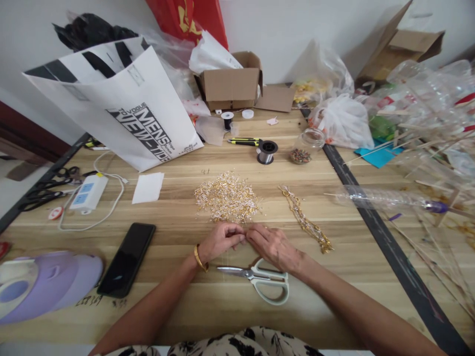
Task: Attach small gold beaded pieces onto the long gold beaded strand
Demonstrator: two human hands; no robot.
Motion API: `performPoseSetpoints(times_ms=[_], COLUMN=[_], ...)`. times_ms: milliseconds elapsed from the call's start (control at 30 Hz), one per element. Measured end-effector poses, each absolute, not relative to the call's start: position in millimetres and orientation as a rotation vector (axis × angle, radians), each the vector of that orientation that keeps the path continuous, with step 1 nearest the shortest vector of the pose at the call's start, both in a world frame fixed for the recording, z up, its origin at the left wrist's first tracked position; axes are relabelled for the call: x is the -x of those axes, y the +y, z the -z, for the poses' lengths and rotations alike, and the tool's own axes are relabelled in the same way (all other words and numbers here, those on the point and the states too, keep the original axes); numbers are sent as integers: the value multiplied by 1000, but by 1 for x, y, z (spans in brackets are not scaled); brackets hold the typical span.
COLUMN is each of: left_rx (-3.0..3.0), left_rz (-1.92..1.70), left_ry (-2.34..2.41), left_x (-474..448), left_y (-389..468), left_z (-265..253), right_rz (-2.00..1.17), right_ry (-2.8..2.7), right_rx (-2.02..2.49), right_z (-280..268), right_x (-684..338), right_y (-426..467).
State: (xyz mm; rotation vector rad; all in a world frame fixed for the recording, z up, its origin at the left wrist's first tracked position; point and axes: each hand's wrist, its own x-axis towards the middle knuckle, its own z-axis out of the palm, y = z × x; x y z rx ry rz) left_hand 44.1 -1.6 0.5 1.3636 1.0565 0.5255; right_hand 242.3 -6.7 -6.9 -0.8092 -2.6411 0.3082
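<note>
My left hand (pixel 223 238), with a gold bangle (pixel 201 258) on its wrist, is closed in a pinch. Its fingertips meet those of my right hand (pixel 272 242), which is also closed. Whatever is between the fingers is too small to make out. Just beyond my hands lies a loose pile of small gold and silver pieces (pixel 228 198). To the right, a bundle of gold and silver beaded strands (pixel 306 221) rests on the table. Scissors with pale handles (pixel 270 284) lie below my hands, blades pointing left.
A black phone (pixel 127 259) and a purple object (pixel 63 284) lie at left, near a white power strip (pixel 88 193). Farther back stand a wire spool (pixel 266 152), a glass jar (pixel 307 144), a white bag (pixel 122 106) and a cardboard box (pixel 232 86). Plastic bottles (pixel 430 89) crowd the right.
</note>
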Motion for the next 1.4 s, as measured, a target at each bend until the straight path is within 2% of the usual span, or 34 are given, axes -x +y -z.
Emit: performPoseSetpoints(times_ms=[467, 1400], left_rx=[-1892, -1910], left_rz=[-341, -140], left_ry=[1297, 1372], left_x=[-29, -10], left_y=[1, 5], left_z=[-12, -24], right_rz=[-267, -338], right_ry=[-2808, -2860], right_rx=[826, 706], right_z=[5, -3], right_x=[-247, -252], right_y=[1, 4])
